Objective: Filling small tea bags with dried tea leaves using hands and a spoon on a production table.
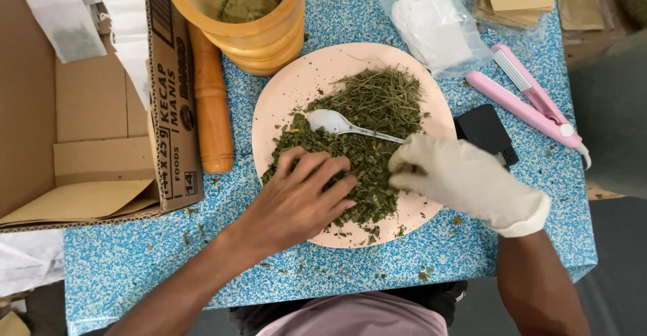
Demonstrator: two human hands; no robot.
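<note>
Blue speckled table (135, 262), white spoon (344, 126) handle pointing right toward gloved right hand (465, 181)

Left hand (300, 198): bare, palm down, fingers spread and slightly curled, tips pointing up and right.
Left forearm: bare, runs in from the lower left.
Right hand (461, 181): in a white glove, fingers bunched, pointing left.
Right forearm: bare, comes up from the lower right.
Hands: close together, not touching.

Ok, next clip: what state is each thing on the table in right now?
Left hand: bare, spread flat on the herbs.
Right hand: gloved, pinching herbs.
Dried herbs: heaped loose.
Pink plate: partly covered.
White spoon: lying in the herbs.
Yellow mortar: upright, green residue inside.
Cardboard box: open.
</note>
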